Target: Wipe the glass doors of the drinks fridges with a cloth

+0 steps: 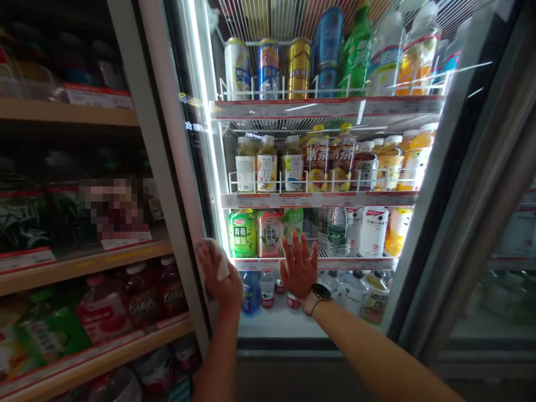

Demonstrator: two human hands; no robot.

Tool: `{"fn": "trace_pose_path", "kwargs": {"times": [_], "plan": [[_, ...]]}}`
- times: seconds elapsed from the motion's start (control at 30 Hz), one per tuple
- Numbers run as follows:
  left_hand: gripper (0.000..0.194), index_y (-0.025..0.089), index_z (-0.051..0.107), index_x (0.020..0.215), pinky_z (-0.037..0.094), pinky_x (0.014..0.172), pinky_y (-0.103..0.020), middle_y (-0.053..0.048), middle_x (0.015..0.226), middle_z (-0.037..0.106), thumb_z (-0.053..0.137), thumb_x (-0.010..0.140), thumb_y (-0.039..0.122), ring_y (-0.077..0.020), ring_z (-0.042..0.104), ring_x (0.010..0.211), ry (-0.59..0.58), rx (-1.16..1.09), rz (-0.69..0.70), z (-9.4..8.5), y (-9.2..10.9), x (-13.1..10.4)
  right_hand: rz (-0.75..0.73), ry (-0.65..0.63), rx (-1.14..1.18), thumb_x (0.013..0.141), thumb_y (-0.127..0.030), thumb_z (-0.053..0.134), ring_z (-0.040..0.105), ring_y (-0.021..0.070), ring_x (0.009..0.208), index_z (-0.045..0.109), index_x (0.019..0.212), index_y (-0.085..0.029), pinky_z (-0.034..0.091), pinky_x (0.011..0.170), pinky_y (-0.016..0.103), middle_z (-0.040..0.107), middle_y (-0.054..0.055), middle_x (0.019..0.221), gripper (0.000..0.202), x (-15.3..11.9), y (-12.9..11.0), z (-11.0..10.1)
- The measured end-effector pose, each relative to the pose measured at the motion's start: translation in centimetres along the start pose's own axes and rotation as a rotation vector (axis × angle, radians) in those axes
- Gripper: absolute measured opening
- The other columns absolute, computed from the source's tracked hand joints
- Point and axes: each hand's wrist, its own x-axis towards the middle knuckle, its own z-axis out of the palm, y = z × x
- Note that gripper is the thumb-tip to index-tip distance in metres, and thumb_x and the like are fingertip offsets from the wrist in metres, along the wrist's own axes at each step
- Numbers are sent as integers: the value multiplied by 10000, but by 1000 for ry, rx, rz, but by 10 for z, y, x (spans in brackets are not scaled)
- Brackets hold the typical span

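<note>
My left hand [215,276] is closed around a crumpled white cloth [219,259] and is at the left frame [199,223] of a drinks fridge. My right hand [300,265] is spread out with its fingers apart and a watch [320,291] on its wrist. It appears to lie flat on the fridge's glass door [268,229], which carries faint reflections. Behind the fingers are a pink-labelled bottle [270,233] and a green-labelled bottle [243,231]. A clear water bottle [337,231] is to the right of that hand.
Lit shelves hold cans [268,67], tea bottles [267,164] and juice bottles [391,156] inside the fridge. A dim wooden rack [75,114] full of drinks stands close on the left. The dark right-hand door post [444,234] bounds the fridge.
</note>
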Motion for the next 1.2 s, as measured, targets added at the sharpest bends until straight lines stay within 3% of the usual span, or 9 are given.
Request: {"fn": "trace_pose_path", "kwargs": {"times": [0.2,0.3,0.4,0.5,0.67,0.77,1.0,1.1,1.2], "plan": [[587,226,242,1530,323,1186,-447,-84,1564,332,382,963,167,-241,247,1468,-166,-130,164,22,66,-29,4,23,0,947,-242,411,191,282,1493,168,1560,-196,124,1195,537,329,131,1574,661,0,0,2],[598,207,219,1536,342,1181,-413,-90,1546,366,383,962,164,-226,283,1456,-231,-146,213,26,83,-36,-7,39,-17,950,-206,386,153,270,1503,155,1562,-199,115,1196,528,308,129,1584,654,0,1,3],[621,195,222,1536,316,1194,-419,-92,1537,384,431,951,160,-239,234,1471,-254,-92,330,21,70,-30,-6,32,-28,950,-232,389,129,270,1507,150,1563,-198,112,1195,524,300,128,1588,659,0,1,4],[637,194,208,1538,264,1213,-450,-95,1569,318,431,943,140,-252,189,1483,-228,-46,361,8,37,-15,-4,5,-35,944,-269,402,145,272,1504,139,1564,-197,120,1194,531,318,127,1580,677,0,1,2],[645,234,201,1540,179,1238,-465,-72,1613,214,439,945,165,-248,141,1496,-45,9,74,-12,-7,4,-3,4,-13,931,-265,420,156,276,1502,125,1565,-191,108,1201,538,303,118,1588,703,2,-1,-1],[652,226,182,1544,187,1236,-443,-78,1610,221,438,947,167,-228,166,1494,2,15,-17,-5,1,-2,4,6,-9,926,-260,428,175,279,1497,139,1563,-193,115,1199,537,317,119,1582,702,3,-1,0],[604,204,240,1529,267,1205,-485,-93,1588,273,402,950,144,-256,207,1481,-103,-136,219,27,68,-30,7,16,-14,927,-264,433,241,287,1476,158,1561,-198,138,1191,534,365,128,1557,694,0,0,4],[618,186,236,1531,278,1205,-442,-108,1576,301,445,950,167,-256,213,1478,-138,-99,285,25,65,-27,-3,6,-12,937,-268,421,226,286,1481,158,1561,-192,133,1190,537,359,133,1559,681,0,1,3],[631,214,249,1530,246,1219,-434,-92,1568,322,457,938,146,-249,215,1478,-162,-27,336,14,37,-16,2,5,-9,933,-271,430,229,286,1481,154,1562,-195,125,1192,540,362,132,1558,691,1,1,2]]}}
